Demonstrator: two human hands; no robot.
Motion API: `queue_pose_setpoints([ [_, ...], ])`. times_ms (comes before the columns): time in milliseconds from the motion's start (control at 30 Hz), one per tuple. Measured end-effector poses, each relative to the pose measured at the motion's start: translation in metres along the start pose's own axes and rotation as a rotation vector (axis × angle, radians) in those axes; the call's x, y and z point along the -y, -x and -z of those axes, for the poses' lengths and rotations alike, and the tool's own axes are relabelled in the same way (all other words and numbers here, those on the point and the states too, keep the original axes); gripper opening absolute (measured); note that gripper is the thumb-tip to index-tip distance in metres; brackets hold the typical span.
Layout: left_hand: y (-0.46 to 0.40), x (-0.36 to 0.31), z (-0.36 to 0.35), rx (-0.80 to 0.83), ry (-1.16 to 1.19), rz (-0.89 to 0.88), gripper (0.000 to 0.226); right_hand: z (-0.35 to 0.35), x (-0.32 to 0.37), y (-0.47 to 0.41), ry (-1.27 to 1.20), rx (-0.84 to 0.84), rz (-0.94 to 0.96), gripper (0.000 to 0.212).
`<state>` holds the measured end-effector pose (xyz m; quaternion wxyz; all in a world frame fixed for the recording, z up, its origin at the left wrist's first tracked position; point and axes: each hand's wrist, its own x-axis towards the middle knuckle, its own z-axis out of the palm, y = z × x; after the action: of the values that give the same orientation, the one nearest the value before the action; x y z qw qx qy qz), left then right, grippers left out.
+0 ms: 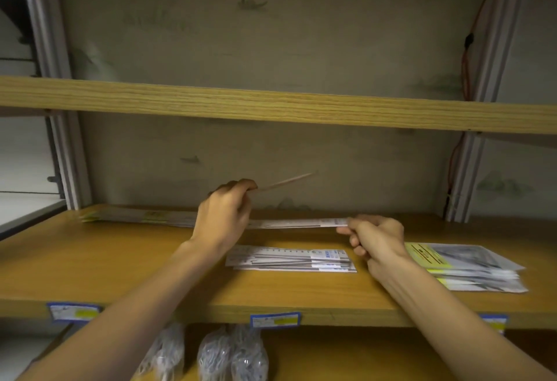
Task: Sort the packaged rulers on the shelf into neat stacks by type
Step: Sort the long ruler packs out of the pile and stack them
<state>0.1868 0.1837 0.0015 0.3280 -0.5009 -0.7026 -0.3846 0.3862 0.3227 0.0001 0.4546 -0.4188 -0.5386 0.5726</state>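
My left hand (224, 213) is raised above the wooden shelf (120, 266) and grips a thin wooden ruler (286, 182) that points up and to the right. My right hand (375, 239) pinches the right end of a long packaged ruler (295, 224) lying along the back of the shelf. That long pack continues left into more long packs with a yellow label (135, 216). A stack of short packaged steel rulers (289, 260) lies in the middle of the shelf, between my forearms. Another pile of yellow-labelled packs (470, 269) sits at the right.
A bare upper shelf board (271, 106) crosses overhead. Blue and yellow price tags (275, 319) hang on the shelf's front edge. Bags of small metal parts (232, 353) hang below. Grey uprights (64, 151) frame both sides, with an orange cable (465, 73) at the right.
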Motion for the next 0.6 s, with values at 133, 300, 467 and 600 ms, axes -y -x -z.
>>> queue_pose_setpoints([
  [133, 0.006, 0.002, -0.001, 0.006, 0.003, 0.009, 0.025, 0.000, -0.006, 0.011, -0.009, 0.046, -0.025, 0.020],
  [300, 0.009, 0.002, -0.003, 0.014, 0.018, -0.008, 0.025, 0.001, -0.008, 0.021, 0.002, 0.103, -0.033, 0.023],
  [467, 0.010, 0.001, -0.007, 0.037, 0.038, -0.010, 0.023, 0.007, -0.009, 0.027, 0.056, 0.129, -0.001, 0.017],
  [600, 0.009, -0.004, -0.010, 0.051, 0.050, -0.005, 0.022, 0.012, -0.012, 0.027, 0.146, 0.118, 0.091, 0.013],
])
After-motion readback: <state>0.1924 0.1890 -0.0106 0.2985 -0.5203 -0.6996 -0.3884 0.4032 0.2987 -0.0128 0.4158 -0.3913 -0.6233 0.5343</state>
